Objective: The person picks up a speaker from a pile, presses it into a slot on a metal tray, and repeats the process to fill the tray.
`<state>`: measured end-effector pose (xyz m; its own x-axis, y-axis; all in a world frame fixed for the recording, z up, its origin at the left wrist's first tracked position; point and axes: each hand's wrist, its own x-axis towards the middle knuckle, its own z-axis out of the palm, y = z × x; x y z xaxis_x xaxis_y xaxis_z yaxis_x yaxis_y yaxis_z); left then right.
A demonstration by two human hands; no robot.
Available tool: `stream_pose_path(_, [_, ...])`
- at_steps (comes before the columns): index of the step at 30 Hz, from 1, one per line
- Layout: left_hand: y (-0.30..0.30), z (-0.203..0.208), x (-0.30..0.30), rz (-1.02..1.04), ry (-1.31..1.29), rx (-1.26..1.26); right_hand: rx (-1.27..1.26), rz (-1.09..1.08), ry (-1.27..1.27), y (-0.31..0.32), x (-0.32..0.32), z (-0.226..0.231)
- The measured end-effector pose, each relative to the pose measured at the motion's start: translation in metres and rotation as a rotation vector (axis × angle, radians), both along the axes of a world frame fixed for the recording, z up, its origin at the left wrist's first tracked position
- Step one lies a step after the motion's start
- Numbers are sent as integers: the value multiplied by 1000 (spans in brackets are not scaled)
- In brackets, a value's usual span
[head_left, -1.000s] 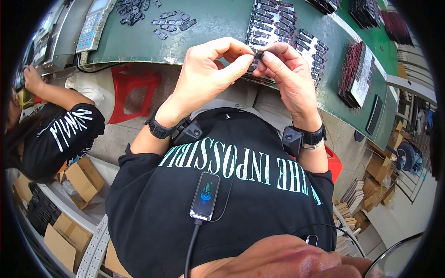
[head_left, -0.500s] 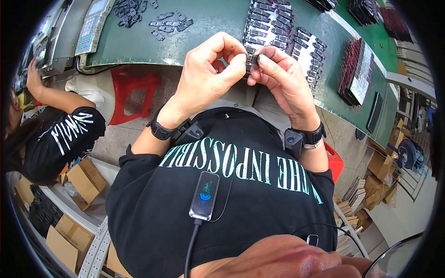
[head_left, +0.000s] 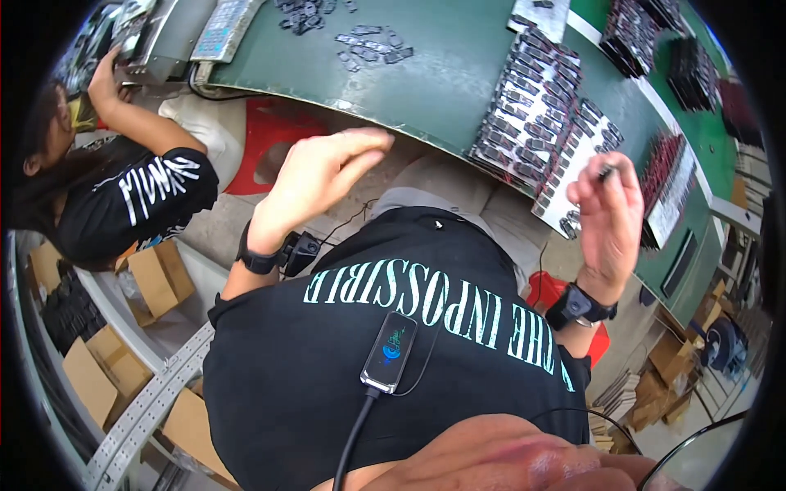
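My left hand (head_left: 323, 176) hovers before the near edge of the green table, fingers stretched out and thumb a little apart, with nothing seen in it. Over to the right, my right hand (head_left: 610, 213) pinches a small dark piece (head_left: 606, 173) between thumb and fingertips; its exact kind is too small to make out. That hand is nearest to a white board (head_left: 559, 190) carrying rows of small black plastic parts. Beside it lies another board crowded with similar black parts (head_left: 532, 102) and thin dark red wires.
Loose black parts (head_left: 372, 47) lie on the green table (head_left: 446, 78), with a heap (head_left: 303, 15) behind them. A keypad device (head_left: 225, 34) stands at the left. Stacked boards with red wires (head_left: 665, 192) are at the right. A co-worker (head_left: 135, 184) sits at my left, near cardboard boxes (head_left: 155, 282).
My hands, together over the table edge before, have parted: the left moved left and its fingers straightened, the right moved right with the small dark piece. The view has shifted too.
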<state>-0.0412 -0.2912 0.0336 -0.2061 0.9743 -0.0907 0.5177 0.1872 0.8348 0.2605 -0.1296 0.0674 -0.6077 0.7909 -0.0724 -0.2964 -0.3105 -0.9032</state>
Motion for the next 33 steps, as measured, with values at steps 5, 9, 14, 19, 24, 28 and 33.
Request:
stream_pose_path(5, [16, 11, -6, 4, 532, 98, 12, -56, 83, 5, 10, -2])
stream_pose_path(9, [73, -5, -8, 93, 888, 377, 50, -77, 70, 5, 10, 0])
stream_pose_path(14, [98, -28, -23, 66, 1019, 308, 108, -208, -38, 2, 36, -2])
stream_pose_path(19, [98, -35, -18, 74, 912, 399, 123, -283, -107, 0, 47, -11])
stream_pose_path(24, [101, -6, 13, -68, 888, 623, 78, -300, -122, -4, 43, -10])
stream_pose_path(28, [96, 20, 57, -414, 808, 857, -197, 204, -169, -7, 20, -3])
stream_pose_path(33, [92, 26, 82, -670, 726, 961, -260, 241, -197, -21, 24, -11])
